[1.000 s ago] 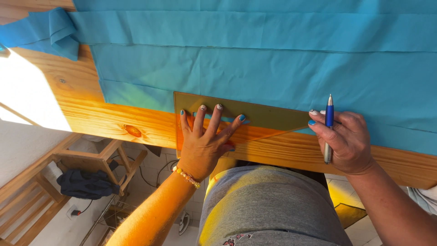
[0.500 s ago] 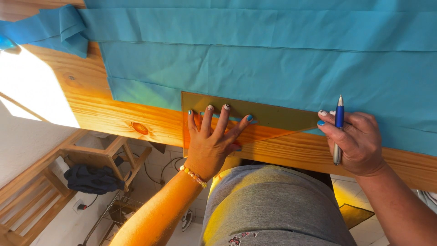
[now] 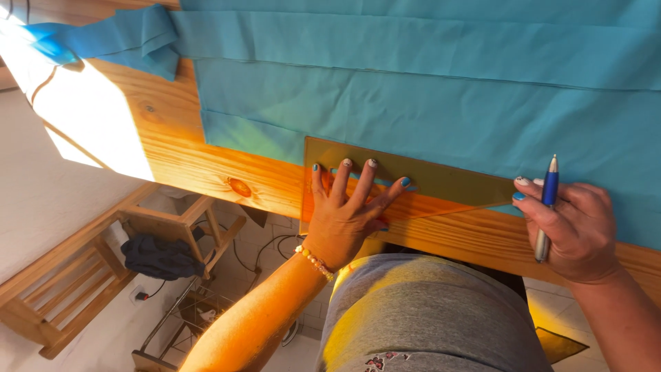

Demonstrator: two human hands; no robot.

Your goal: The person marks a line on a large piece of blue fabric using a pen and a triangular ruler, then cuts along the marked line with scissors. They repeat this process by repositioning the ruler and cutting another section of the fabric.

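left hand [image 3: 344, 213] spread flat on clear ruler [image 3: 441, 182] | ruler laid longways along table [image 3: 186, 148] edge | pen [image 3: 546, 207] pinched in right hand [image 3: 575, 227], tip pointed up | blue cloth [image 3: 427, 96] lies behind

Strong warm sunlight enters from the left, burning a blown-out white patch onto the worktop [image 3: 89, 117] with a sharp diagonal edge. The blue fabric [image 3: 427, 103] is evenly lit, its folds casting thin soft shadows. The translucent ruler [image 3: 441, 186] throws an orange glow on the wood and the left hand [image 3: 344, 220]. Focus is crisp centrally; wide-angle bending shows towards the edges.
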